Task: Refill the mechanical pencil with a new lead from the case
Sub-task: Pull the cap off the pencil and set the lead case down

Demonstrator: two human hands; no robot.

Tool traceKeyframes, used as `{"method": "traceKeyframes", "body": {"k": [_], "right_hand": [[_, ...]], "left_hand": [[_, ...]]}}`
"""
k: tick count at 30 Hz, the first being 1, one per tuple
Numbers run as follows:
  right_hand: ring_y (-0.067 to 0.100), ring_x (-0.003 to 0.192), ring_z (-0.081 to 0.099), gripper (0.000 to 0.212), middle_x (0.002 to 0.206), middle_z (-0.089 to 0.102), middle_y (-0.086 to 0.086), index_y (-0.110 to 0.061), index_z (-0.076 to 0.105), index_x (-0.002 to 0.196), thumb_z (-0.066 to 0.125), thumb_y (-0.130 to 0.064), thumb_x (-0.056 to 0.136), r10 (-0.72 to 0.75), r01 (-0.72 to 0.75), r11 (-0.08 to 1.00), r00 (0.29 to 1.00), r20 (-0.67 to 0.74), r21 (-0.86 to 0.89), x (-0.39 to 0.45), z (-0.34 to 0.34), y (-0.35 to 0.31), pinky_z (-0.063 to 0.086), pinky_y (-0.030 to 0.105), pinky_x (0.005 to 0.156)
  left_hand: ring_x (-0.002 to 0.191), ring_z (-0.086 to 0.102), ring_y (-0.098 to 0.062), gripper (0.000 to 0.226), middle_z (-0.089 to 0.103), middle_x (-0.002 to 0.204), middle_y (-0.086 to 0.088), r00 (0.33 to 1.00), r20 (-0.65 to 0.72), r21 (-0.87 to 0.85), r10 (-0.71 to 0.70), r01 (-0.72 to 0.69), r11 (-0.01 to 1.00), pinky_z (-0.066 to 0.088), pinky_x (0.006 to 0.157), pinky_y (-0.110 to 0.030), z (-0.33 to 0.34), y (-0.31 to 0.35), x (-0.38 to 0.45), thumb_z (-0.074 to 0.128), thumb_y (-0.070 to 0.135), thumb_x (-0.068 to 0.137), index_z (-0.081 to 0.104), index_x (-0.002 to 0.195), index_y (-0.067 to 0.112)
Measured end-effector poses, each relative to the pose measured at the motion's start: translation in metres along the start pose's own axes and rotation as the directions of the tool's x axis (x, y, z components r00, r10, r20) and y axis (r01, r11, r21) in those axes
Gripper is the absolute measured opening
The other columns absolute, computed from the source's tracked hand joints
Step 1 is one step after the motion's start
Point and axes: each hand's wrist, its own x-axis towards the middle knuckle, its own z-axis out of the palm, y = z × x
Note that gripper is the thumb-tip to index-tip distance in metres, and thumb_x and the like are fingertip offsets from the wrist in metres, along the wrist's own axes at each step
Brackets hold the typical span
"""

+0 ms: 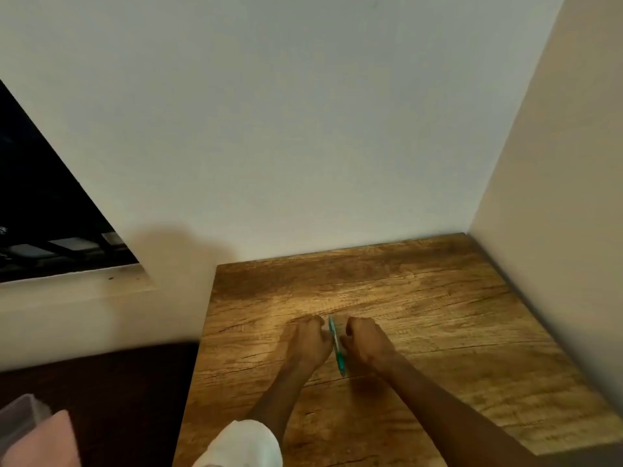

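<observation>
Left hand and right hand | both grip teal pencil | over wooden table

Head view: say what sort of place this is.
Probably a room at home, at a desk in a corner: a brown wood-grain tabletop meets plain white walls, with a dark window to the left.

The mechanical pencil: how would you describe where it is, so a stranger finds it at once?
Look at the wooden table in the corner of the walls. Near its middle the left hand and right hand meet; the mechanical pencil stands between them, the only teal, slender thing there.
</observation>
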Motion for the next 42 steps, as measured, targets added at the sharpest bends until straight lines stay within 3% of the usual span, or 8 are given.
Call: {"method": "traceKeyframes", "body": {"k": [12,17,22,25,27,30,36,42], "right_hand": [[0.020,0.097,0.066,0.028,0.109,0.068,0.006,-0.014,0.060,0.115,0.062,-0.024,0.090,0.086,-0.087,0.996,0.996,0.027,0.023,0.006,0.027,-0.013,0.057,0.032,0.080],[0.019,0.091,0.066,0.016,0.103,0.069,0.006,-0.012,0.063,0.103,0.058,-0.020,0.091,0.130,-0.132,0.985,0.991,0.030,0.107,0.007,0.029,-0.012,0.056,0.030,0.075],[0.014,0.078,0.071,0.015,0.086,0.073,0.004,-0.010,0.069,0.089,0.065,-0.023,0.090,0.150,-0.151,0.838,0.988,0.046,0.524,0.010,0.021,-0.001,0.061,0.034,0.074],[0.017,0.078,0.072,0.017,0.085,0.074,0.007,-0.006,0.070,0.088,0.065,-0.022,0.091,0.126,-0.117,0.704,0.991,0.039,0.701,0.007,0.009,0.010,0.061,0.031,0.073],[0.015,0.071,0.070,0.018,0.083,0.073,0.008,-0.004,0.070,0.088,0.062,-0.019,0.093,0.107,-0.106,0.677,0.993,0.045,0.728,0.006,0.003,0.017,0.057,0.026,0.065],[0.019,0.068,0.064,0.021,0.082,0.070,0.012,0.000,0.068,0.094,0.059,-0.019,0.094,0.072,-0.108,0.639,0.994,0.081,0.761,0.003,-0.006,0.027,0.053,0.030,0.062],[0.011,0.063,0.064,0.022,0.085,0.069,0.016,0.007,0.068,0.098,0.057,-0.012,0.095,-0.022,-0.037,0.643,0.998,0.066,0.765,-0.003,-0.023,0.036,0.054,0.023,0.056],[0.002,0.053,0.060,0.022,0.071,0.067,0.003,0.000,0.070,0.090,0.057,-0.016,0.096,-0.004,-0.057,0.654,0.997,0.079,0.755,-0.007,-0.038,0.042,0.046,0.014,0.048]], "left_hand": [[0.098,0.065,-0.018,0.033,0.068,0.112,-0.006,0.996,-0.050,-0.089,-0.073,0.068,0.994,0.052,0.074,-0.028,-0.002,-0.002,0.006,0.055,0.025,0.089,0.063,0.118,0.011],[0.073,0.065,-0.018,0.017,0.068,0.077,-0.005,0.988,-0.054,-0.227,-0.147,0.131,0.965,0.055,0.066,-0.037,0.000,0.003,0.008,0.055,0.015,0.088,0.062,0.073,0.017],[0.057,0.053,-0.004,0.022,0.057,0.061,0.005,0.961,0.025,-0.532,-0.275,0.246,0.811,0.038,0.047,-0.015,0.001,0.010,0.017,0.056,0.016,0.093,0.066,0.073,0.011],[0.075,0.062,-0.015,0.022,0.067,0.080,-0.004,0.950,0.110,-0.679,-0.291,0.286,0.676,0.051,0.067,-0.028,0.000,0.020,0.022,0.055,0.020,0.095,0.070,0.085,0.007],[0.087,0.066,-0.019,0.020,0.070,0.093,-0.008,0.944,0.190,-0.757,-0.268,0.315,0.573,0.056,0.077,-0.035,0.000,0.027,0.024,0.053,0.017,0.097,0.067,0.085,0.011],[0.083,0.067,-0.013,0.018,0.070,0.095,-0.006,0.941,0.264,-0.826,-0.213,0.335,0.454,0.054,0.062,-0.021,-0.002,0.038,0.023,0.051,0.012,0.098,0.064,0.086,0.013],[0.091,0.070,-0.020,0.014,0.074,0.101,-0.009,0.933,0.332,-0.853,-0.138,0.360,0.379,0.055,0.070,-0.025,0.001,0.054,0.023,0.055,0.013,0.096,0.069,0.094,0.009],[0.075,0.067,-0.020,0.009,0.072,0.088,-0.013,0.935,0.303,-0.872,-0.186,0.350,0.341,0.056,0.075,-0.034,0.007,0.061,0.024,0.062,0.003,0.090,0.068,0.083,0.006]]}}
